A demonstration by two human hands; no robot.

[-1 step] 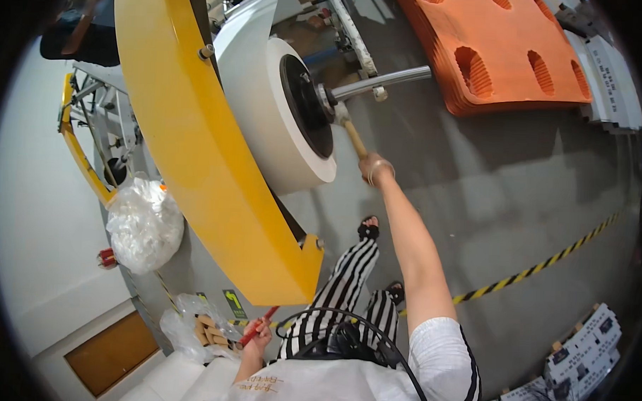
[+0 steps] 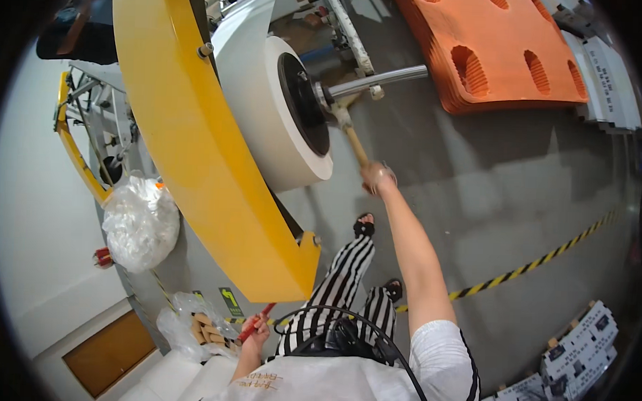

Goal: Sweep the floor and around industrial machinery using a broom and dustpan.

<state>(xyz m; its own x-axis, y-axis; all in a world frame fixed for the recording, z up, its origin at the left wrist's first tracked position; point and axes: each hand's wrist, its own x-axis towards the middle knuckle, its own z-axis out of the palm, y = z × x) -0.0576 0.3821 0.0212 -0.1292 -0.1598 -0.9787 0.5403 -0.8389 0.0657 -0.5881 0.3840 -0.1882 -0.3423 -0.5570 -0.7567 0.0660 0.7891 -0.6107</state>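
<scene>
My right hand (image 2: 377, 178) is closed around the wooden handle of a hammer (image 2: 354, 143). The hammer's pale, slightly blurred head is beside the black hub (image 2: 309, 105) of a large white roll (image 2: 267, 121), just below a metal shaft (image 2: 382, 81) that sticks out of the hub. I cannot tell whether the head touches the hub. Low in the picture, my left hand (image 2: 255, 330) grips a red rod-like handle (image 2: 258, 321). Its far end goes behind the lower edge of a curved yellow machine guard (image 2: 216, 168), so the whole tool does not show.
Orange moulded sheets (image 2: 502, 62) are stacked at the upper right. A bulging clear plastic bag (image 2: 142, 222) stands left of the guard. Black-and-yellow tape (image 2: 531, 266) crosses the grey floor. White boxes (image 2: 577, 354) stand at the lower right.
The hammer head has shifted slightly away from the hub, and my right hand has tilted a little with it. The whole view has slid slightly. My left hand keeps its grip.
</scene>
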